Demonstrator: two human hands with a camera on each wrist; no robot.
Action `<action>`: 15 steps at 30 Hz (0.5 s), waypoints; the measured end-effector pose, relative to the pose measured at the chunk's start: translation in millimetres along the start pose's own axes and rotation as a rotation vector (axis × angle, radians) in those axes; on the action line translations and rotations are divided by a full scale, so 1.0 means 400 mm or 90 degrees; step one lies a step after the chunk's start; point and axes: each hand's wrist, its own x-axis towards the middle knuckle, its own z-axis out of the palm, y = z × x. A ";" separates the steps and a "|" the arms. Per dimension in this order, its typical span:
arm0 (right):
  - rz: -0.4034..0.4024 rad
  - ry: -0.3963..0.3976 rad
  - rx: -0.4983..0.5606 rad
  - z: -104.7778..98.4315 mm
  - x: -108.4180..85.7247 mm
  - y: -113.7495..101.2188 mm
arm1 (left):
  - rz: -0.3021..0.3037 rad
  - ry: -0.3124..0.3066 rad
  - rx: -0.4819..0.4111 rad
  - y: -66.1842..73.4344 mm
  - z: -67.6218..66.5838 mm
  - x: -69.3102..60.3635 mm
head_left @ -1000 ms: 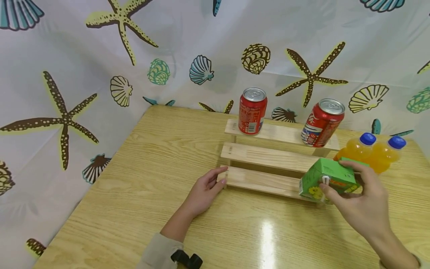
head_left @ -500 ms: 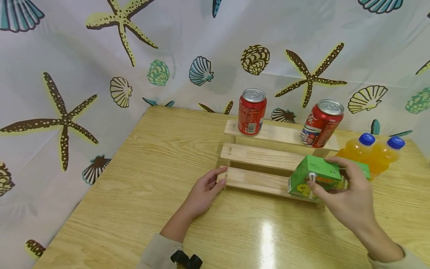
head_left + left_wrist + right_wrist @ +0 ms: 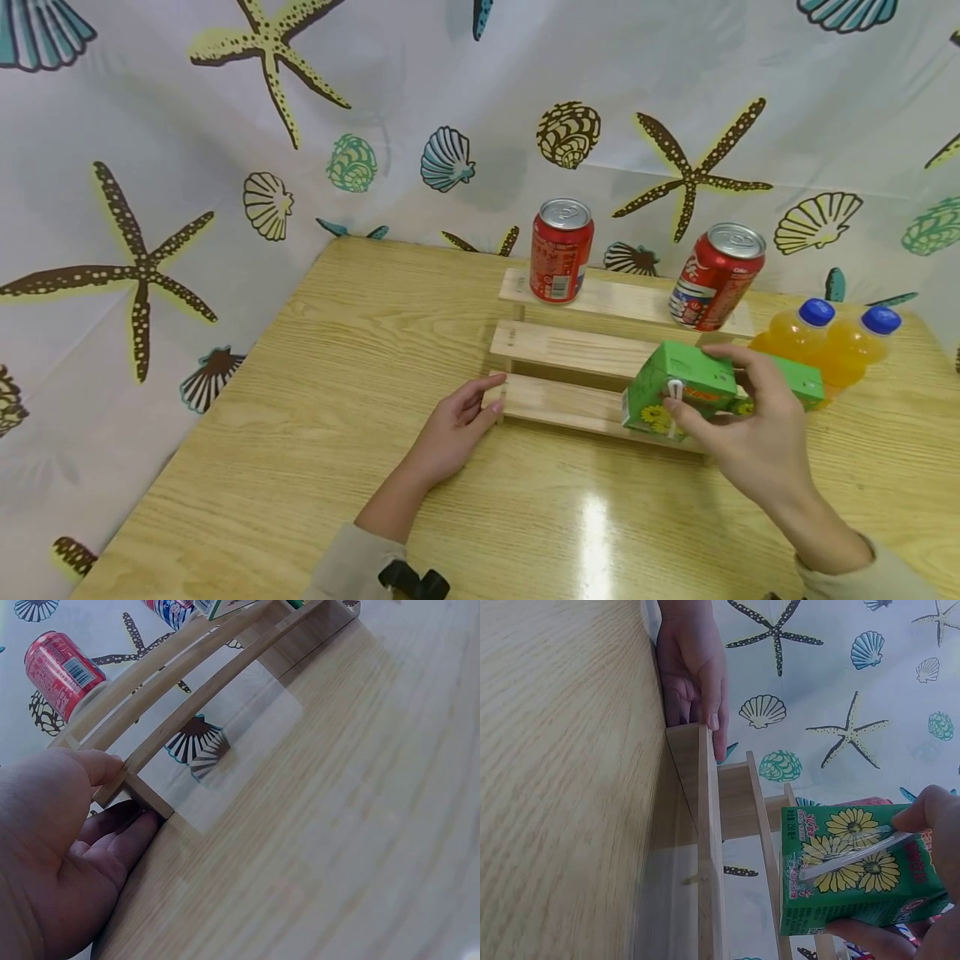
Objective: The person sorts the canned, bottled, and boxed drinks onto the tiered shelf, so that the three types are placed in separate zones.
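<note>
At the left front end of the stepped wooden rack (image 3: pixel 558 398), my left hand (image 3: pixel 457 429) grips the corner between thumb and fingers. The left wrist view shows the thumb of that hand (image 3: pixel 60 832) over the slat end. My right hand (image 3: pixel 757 433) pinches a green drink carton (image 3: pixel 678 387) with yellow flowers, over the right part of the lower slats. In the right wrist view the carton (image 3: pixel 855 870) is tilted, its straw on the near side. Whether it touches a slat I cannot tell.
Two red cans, one left (image 3: pixel 561 252) and one right (image 3: pixel 717 279), stand on the back slat. Another green carton (image 3: pixel 797 381) is partly behind my right hand, beside two orange bottles (image 3: pixel 847 354) with blue caps. A patterned cloth (image 3: pixel 375 83) hangs behind the table (image 3: pixel 300 400).
My right hand has carried the green carton leftward along the rack, away from the bottles and the other carton. My left hand has stayed on the rack's corner.
</note>
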 end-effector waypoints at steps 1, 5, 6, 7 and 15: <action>0.002 -0.002 0.004 0.003 0.002 -0.001 | 0.001 0.000 -0.001 -0.001 0.000 0.000; -0.015 -0.009 -0.003 0.018 0.010 -0.004 | 0.003 0.001 -0.004 -0.005 0.000 0.002; -0.023 -0.011 -0.004 0.022 0.012 -0.003 | 0.003 0.000 -0.005 -0.007 0.001 0.003; -0.029 -0.014 -0.004 0.026 0.014 -0.004 | 0.003 -0.001 -0.007 -0.008 0.001 0.003; -0.049 -0.023 0.044 0.051 0.023 -0.011 | 0.000 -0.002 -0.003 -0.011 0.000 0.005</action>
